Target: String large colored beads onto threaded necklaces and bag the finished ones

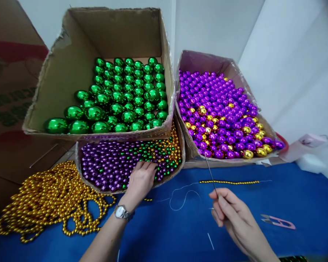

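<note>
My left hand [143, 179], with a watch [121, 211] on its wrist, reaches into a low box of small purple, green and gold beads [106, 163]. Its fingers are curled together among the beads; the tips and anything between them are hidden. Between thumb and fingers of my right hand [229, 209], a long thin needle [210, 173] points up toward the rim of the right box. On the blue cloth behind that hand lies a short row of small gold beads [229, 182] on a thread. Loose white thread [177, 210] curls between my two hands.
A cardboard box of large green balls [128, 116] stands above the low box. To its right is a box of purple and gold balls [215, 94]. Gold bead strings [51, 196] are heaped at left. Pink thread snips [280, 222] lie on the blue cloth [235, 247] at right.
</note>
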`<control>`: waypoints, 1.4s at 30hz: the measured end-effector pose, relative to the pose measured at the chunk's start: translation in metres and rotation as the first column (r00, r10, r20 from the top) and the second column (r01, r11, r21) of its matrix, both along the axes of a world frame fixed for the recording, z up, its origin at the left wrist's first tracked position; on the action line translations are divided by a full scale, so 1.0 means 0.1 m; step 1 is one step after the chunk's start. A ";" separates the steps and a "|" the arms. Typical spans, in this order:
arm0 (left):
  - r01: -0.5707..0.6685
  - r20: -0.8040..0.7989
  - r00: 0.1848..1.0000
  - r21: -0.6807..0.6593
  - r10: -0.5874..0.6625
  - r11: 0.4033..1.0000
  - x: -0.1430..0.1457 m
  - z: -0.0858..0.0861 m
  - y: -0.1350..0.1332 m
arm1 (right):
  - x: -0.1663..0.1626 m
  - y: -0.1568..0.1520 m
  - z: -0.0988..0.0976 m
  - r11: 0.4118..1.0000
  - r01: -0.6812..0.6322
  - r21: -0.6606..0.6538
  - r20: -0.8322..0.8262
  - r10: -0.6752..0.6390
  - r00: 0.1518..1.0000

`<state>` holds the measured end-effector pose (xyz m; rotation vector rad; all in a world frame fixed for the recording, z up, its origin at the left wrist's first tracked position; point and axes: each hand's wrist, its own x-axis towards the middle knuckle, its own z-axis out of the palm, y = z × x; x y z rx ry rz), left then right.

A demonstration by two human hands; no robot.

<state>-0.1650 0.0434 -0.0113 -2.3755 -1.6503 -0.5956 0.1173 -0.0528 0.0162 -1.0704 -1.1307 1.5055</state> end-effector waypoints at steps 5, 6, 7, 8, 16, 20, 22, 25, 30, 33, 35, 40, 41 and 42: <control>0.022 0.013 1.000 -0.013 -0.022 1.000 0.11 -0.07 -0.06 | 0.01 -0.05 0.03 0.999 -0.010 0.042 0.089 0.006 0.996; 0.034 0.006 0.999 -0.025 -0.034 0.999 0.15 -0.09 -0.08 | 0.01 -0.05 0.01 0.999 0.004 0.051 0.129 -0.010 0.992; 0.045 -0.003 0.999 -0.035 -0.045 0.998 0.18 -0.11 -0.10 | 0.01 -0.05 -0.01 0.998 0.020 0.061 0.169 -0.030 0.985; 0.053 -0.013 0.998 -0.042 -0.054 0.998 0.21 -0.13 -0.11 | 0.01 -0.04 -0.04 0.997 0.036 0.071 0.204 -0.050 0.978; 0.013 -0.112 0.994 0.005 -0.013 1.000 0.22 -0.17 -0.04 | 0.10 0.01 -0.29 0.990 0.025 0.142 0.478 -0.091 0.874; -0.013 -0.156 0.988 0.056 0.022 0.998 0.19 -0.20 0.02 | 0.19 0.05 -0.39 0.986 -0.046 0.158 0.554 -0.050 0.831; -0.007 -0.156 0.988 0.055 0.016 0.998 0.20 -0.21 0.04 | 0.20 0.08 -0.43 0.985 -0.055 0.165 0.563 -0.048 0.825; 0.029 -0.108 0.994 0.034 -0.025 0.999 0.25 -0.20 0.06 | 0.18 0.11 -0.46 0.981 -0.069 0.184 0.564 -0.048 0.825; 0.101 -0.106 0.989 -0.011 -0.102 0.995 0.30 -0.18 0.08 | 0.15 0.13 -0.44 0.978 -0.059 0.201 0.530 -0.057 0.846; 0.094 -0.117 0.989 -0.008 -0.095 0.996 0.29 -0.17 0.08 | 0.16 0.11 -0.45 0.978 -0.057 0.201 0.535 -0.061 0.843; 0.087 -0.111 0.990 -0.007 -0.087 0.996 0.29 -0.16 0.08 | 0.17 0.10 -0.47 0.979 -0.052 0.196 0.551 -0.066 0.832; 0.102 -0.078 0.992 -0.023 -0.103 0.995 0.33 -0.14 0.10 | 0.16 0.11 -0.48 0.984 -0.029 0.177 0.561 -0.076 0.824; 0.105 -0.070 0.992 -0.031 -0.107 0.994 0.34 -0.13 0.10 | 0.15 0.12 -0.48 0.984 -0.034 0.178 0.562 -0.073 0.824; 0.111 -0.065 0.991 -0.042 -0.114 0.993 0.35 -0.13 0.10 | 0.15 0.13 -0.48 0.983 -0.040 0.178 0.564 -0.069 0.823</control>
